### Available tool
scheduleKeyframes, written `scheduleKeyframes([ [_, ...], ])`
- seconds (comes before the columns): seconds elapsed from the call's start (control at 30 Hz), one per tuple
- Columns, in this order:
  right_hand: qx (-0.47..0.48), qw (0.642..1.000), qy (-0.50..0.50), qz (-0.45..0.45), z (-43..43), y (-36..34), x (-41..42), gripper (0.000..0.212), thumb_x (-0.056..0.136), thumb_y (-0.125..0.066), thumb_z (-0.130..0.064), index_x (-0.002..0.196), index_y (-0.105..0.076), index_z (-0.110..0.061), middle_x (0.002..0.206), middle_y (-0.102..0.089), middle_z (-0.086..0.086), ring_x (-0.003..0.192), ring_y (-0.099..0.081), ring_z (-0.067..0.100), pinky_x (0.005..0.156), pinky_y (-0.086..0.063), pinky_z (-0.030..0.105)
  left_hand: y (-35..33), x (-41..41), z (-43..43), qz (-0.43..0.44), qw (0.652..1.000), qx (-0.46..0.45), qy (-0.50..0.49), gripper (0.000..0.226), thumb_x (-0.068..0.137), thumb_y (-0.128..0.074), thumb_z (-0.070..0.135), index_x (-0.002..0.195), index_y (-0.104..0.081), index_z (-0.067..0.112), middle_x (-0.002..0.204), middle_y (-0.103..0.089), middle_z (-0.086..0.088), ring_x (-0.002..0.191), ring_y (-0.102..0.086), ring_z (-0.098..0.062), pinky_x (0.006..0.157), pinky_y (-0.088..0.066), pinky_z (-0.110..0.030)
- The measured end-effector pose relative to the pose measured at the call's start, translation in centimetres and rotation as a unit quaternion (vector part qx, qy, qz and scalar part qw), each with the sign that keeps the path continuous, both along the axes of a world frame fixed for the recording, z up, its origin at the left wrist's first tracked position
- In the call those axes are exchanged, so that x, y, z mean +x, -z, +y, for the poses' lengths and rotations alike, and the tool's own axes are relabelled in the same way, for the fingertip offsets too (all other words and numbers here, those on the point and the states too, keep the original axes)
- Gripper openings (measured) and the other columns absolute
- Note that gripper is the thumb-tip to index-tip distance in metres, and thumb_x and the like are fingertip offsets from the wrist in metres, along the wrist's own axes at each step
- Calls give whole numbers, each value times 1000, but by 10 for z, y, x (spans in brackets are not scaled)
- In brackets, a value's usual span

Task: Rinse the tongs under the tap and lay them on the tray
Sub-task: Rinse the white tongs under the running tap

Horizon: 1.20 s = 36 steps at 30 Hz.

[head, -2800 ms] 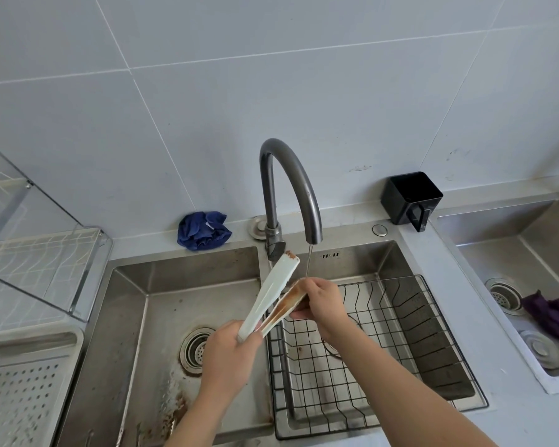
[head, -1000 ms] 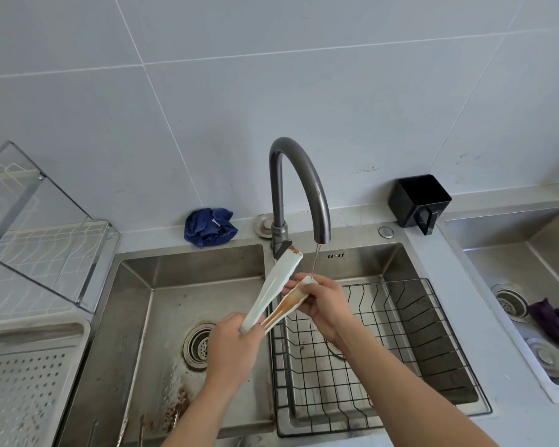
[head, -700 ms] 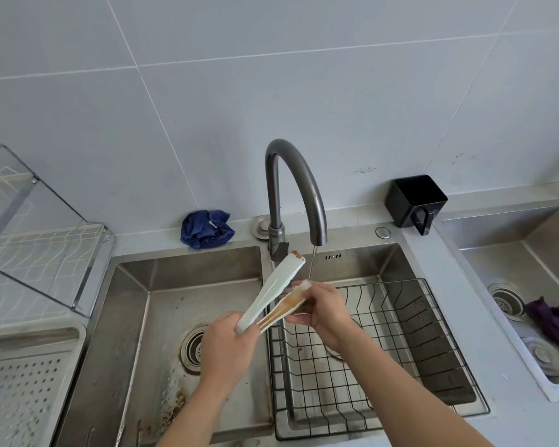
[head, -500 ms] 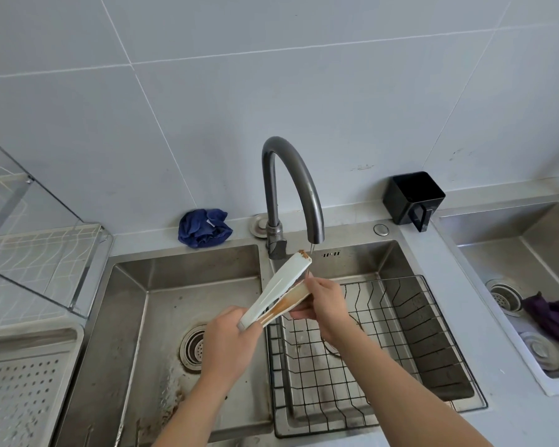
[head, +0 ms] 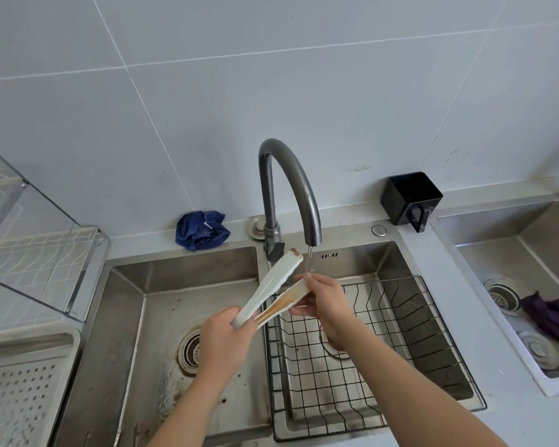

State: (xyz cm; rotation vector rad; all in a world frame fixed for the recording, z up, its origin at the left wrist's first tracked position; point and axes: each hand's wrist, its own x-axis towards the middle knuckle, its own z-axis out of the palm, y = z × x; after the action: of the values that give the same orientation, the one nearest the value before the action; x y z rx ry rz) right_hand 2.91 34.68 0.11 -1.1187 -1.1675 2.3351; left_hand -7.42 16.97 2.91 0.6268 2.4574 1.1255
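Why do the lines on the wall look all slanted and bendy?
Head view: the wide-angle lens fans the tile lines outward and bends the edges; the tongs and tap in the middle look sharp; light is soft, shadows faint.

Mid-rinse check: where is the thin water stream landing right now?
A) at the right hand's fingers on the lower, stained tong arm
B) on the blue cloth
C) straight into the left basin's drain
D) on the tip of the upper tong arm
A: the water stream from the tap drops just right of the tongs' upper tip and meets the right hand, which pinches the brown-stained lower arm.
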Motion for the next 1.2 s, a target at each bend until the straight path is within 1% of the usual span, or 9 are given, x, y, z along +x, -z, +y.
scheduleKeyframes([
  [0.17, -193, 961, 33, 196, -13, 10, 0, 35, 108, -49, -19, 141, -53, -8, 140, -66, 15, 124, -66, 38, 80, -65, 44, 1, -2, 0, -29, 999, 25, -34, 14, 85, -69, 18, 74, -76, 14, 58, -61, -9, 54, -49, -19, 52, -35, -31],
  [0.27, -221, 944, 62, 236, -19, 16, -5, 36, 106, -53, -19, 141, -56, -14, 140, -66, 12, 126, -65, 36, 80, -65, 40, 2, -1, 0, -64, 996, 45, -36, 16, 85, -67, 18, 72, -77, 17, 60, -62, -12, 55, -50, -16, 54, -38, -32],
  [0.4, -215, 954, 132, 161, -18, 14, -16, 41, 104, -54, -43, 128, -59, -9, 88, -71, 8, 84, -75, 26, 45, -53, 25, 0, 6, 7, -71, 995, 66, -24, 26, 77, -64, 38, 73, -75, 15, 67, -68, -15, 58, -58, -30, 54, -48, -45],
  [0.47, -184, 963, 153, 124, -19, 13, -18, 29, 105, -56, -33, 118, -57, -7, 78, -66, 8, 72, -71, 25, 38, -43, 25, 2, 8, 10, -56, 996, 65, -16, 32, 75, -62, 41, 73, -73, 11, 67, -68, -15, 65, -63, -36, 56, -51, -50],
  [0.57, -118, 983, 97, 105, -21, 12, -15, 21, 97, -59, -2, 117, -56, -6, 95, -75, 19, 85, -75, 30, 45, -48, 27, 8, 7, 15, -85, 992, 83, -31, 28, 75, -65, 39, 73, -74, 13, 65, -67, -16, 57, -59, -30, 54, -50, -46],
  [0.77, -25, 995, 42, 84, 8, 1, 6, 21, 95, -58, 6, 113, -58, -5, 103, -77, 21, 86, -76, 30, 55, -54, 30, 17, 12, 43, -281, 951, 121, -53, 11, 85, -69, 7, 83, -78, 12, 70, -69, -20, 62, -62, -23, 49, -46, -30],
  [0.97, -5, 989, 65, 134, 19, -2, 14, 17, 96, -61, 1, 110, -62, -9, 121, -74, 23, 90, -74, 30, 60, -46, 28, 24, 24, 50, -354, 919, 170, -46, 19, 86, -66, 1, 94, -80, 12, 74, -67, -10, 73, -59, -24, 70, -50, -36],
  [1.1, 12, 994, 45, 96, 14, -2, 8, 16, 94, -64, -2, 108, -62, -11, 113, -78, 17, 90, -75, 28, 64, -54, 31, 28, 21, 47, -375, 901, 202, -87, 25, 87, -65, 2, 105, -78, 14, 94, -77, -13, 81, -65, -23, 76, -55, -37],
  [1.2, 80, 996, -43, -10, 4, 2, -1, 14, 82, -70, 5, 90, -68, -7, 90, -78, 13, 81, -77, 23, 67, -61, 31, 30, 21, 47, -392, 890, 212, -97, 27, 88, -63, 3, 108, -77, 14, 95, -76, -16, 84, -65, -24, 74, -54, -38],
])
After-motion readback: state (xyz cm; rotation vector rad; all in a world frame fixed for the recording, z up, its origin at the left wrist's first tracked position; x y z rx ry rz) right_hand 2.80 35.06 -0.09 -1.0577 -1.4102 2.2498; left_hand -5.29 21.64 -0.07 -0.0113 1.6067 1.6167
